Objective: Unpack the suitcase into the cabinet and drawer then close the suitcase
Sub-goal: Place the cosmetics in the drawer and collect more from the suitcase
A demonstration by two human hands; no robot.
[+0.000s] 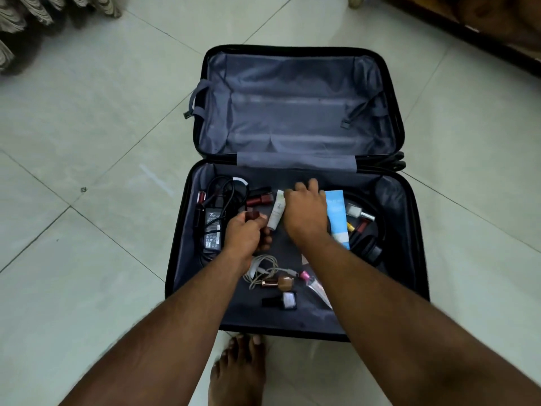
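Note:
A black suitcase (292, 332) lies open flat on the floor; its far half holds nothing. The near half holds a black power adapter (212, 230) with cables, a white tube (276, 210), a light blue box (336, 212), black headphones (377, 247), white earphones (263, 269) and several small bottles. My left hand (246, 235) pinches a small dark red bottle (252, 215) beside the adapter. My right hand (306, 212) is curled over the middle of the case between the tube and the blue box; what its fingers hold is hidden.
The case sits on pale floor tiles (87, 142). A wooden furniture edge (483, 27) runs along the top right, and fringed fabric (44, 13) hangs at the top left. My bare foot (238, 370) stands just in front of the case.

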